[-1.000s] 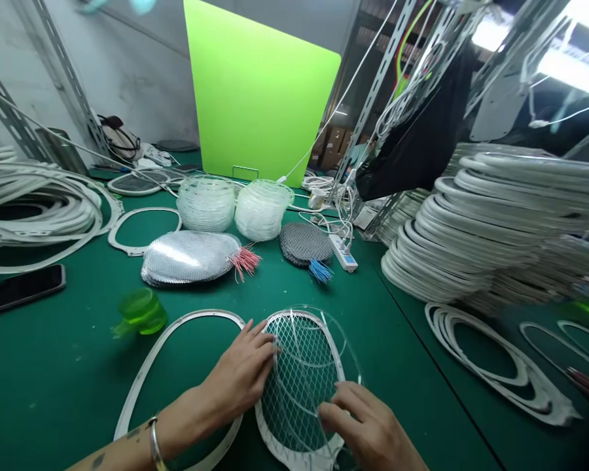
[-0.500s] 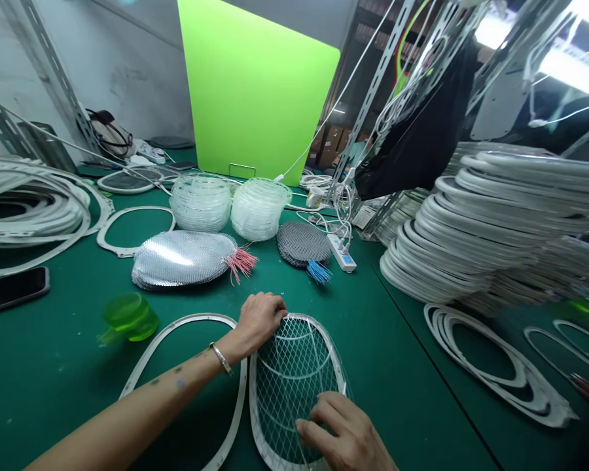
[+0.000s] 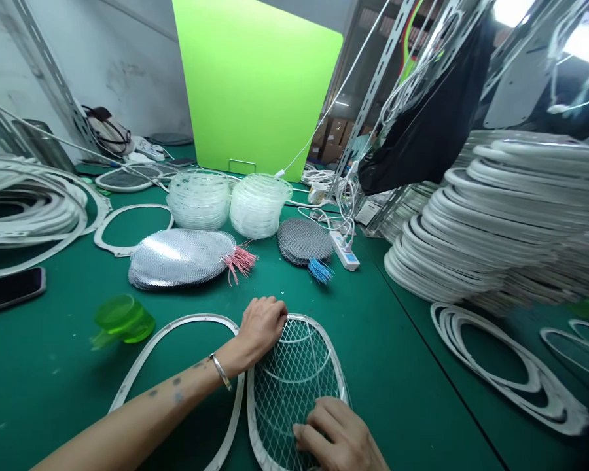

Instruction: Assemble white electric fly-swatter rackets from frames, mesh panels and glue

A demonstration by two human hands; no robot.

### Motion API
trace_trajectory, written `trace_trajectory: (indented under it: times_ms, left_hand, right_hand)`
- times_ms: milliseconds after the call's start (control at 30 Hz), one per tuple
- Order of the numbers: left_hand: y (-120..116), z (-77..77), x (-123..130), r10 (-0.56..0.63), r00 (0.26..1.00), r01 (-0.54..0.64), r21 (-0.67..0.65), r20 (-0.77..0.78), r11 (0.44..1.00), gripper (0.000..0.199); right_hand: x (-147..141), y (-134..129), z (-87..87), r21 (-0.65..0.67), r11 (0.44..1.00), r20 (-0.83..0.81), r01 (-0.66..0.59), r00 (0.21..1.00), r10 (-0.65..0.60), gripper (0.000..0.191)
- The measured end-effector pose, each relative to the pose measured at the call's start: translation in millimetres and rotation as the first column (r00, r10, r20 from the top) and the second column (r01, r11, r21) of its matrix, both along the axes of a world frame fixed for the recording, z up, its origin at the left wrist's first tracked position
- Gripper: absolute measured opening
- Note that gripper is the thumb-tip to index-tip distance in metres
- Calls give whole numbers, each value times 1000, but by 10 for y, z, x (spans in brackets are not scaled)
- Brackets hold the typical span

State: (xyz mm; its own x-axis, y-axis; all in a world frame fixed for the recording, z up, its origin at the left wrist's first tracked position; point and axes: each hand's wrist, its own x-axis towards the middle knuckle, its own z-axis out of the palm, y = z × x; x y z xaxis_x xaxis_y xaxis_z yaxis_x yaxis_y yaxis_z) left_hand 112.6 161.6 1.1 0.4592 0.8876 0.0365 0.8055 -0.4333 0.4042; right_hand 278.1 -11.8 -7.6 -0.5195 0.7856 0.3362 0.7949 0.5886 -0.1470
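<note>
An oval white racket frame (image 3: pixel 297 392) with a diamond wire mesh (image 3: pixel 289 383) lies on the green mat near me. My left hand (image 3: pixel 261 330) is curled over the frame's upper left rim. My right hand (image 3: pixel 336 437) rests on the lower mesh, fingers bent, and I cannot tell whether it pinches anything. A bare white oval frame (image 3: pixel 186 319) lies beside it, partly under my left forearm. Ahead lie a silvery mesh stack (image 3: pixel 177 259) with pink wires (image 3: pixel 240 261) and a grey mesh stack (image 3: pixel 300 240) with blue wires (image 3: pixel 320 270).
Two clear coiled stacks (image 3: pixel 199 199) stand behind the meshes. A green translucent cup (image 3: pixel 124 319) and a phone (image 3: pixel 10 290) lie left. A power strip (image 3: pixel 344 250) sits among cables. Tall stacks of white frames (image 3: pixel 471 235) rise at right, with loose frames (image 3: pixel 495 366) below.
My left hand has moved up to the frame's top rim, and my right hand has slid lower on the mesh. The view has shifted slightly left.
</note>
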Motion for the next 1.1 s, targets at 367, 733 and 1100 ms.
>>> trace_trajectory:
  times_ms: [367, 733, 1100]
  left_hand:
    - [-64, -43, -11, -19, 1000, 18, 60, 12, 998, 16]
    - [-44, -90, -34, -29, 999, 27, 48, 32, 998, 13]
    - [19, 110, 24, 76, 996, -83, -164, -49, 983, 14]
  right_hand:
    - [45, 662, 424, -346, 909, -323, 233, 880, -348, 14]
    - [49, 1420, 19, -361, 886, -294, 291, 867, -404, 13]
    - [161, 1719, 115, -626, 684, -87, 374, 838, -538, 13]
